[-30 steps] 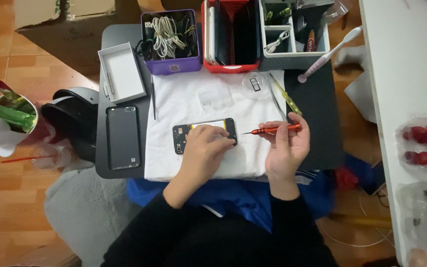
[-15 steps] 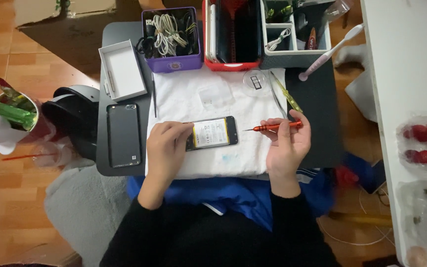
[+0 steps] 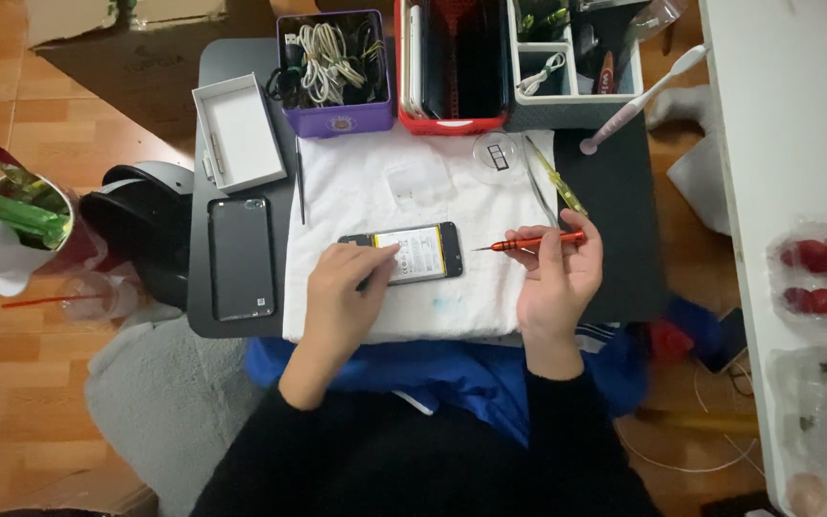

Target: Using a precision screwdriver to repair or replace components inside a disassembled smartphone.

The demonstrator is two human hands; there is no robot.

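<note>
An opened phone (image 3: 417, 253) with its insides showing lies on a white cloth (image 3: 413, 182) spread over a small black table (image 3: 624, 239). My left hand (image 3: 345, 292) rests on the phone's left end, fingertips pressing it down. To the phone's right, my right hand (image 3: 557, 280) holds a red screwdriver (image 3: 528, 243) level, its tip pointing left toward the phone and just short of it.
A black phone panel (image 3: 240, 257) and an empty white box (image 3: 239, 132) lie at the table's left. A purple box of cables (image 3: 335, 69), a red bin (image 3: 452, 67) and a grey organiser (image 3: 576, 57) line the far edge. Yellow-handled tweezers (image 3: 555, 177) and a clear dish (image 3: 500, 155) sit nearby.
My left hand slid left off the phone's middle to its left end, uncovering the phone. My right hand kept hold of the screwdriver almost in place.
</note>
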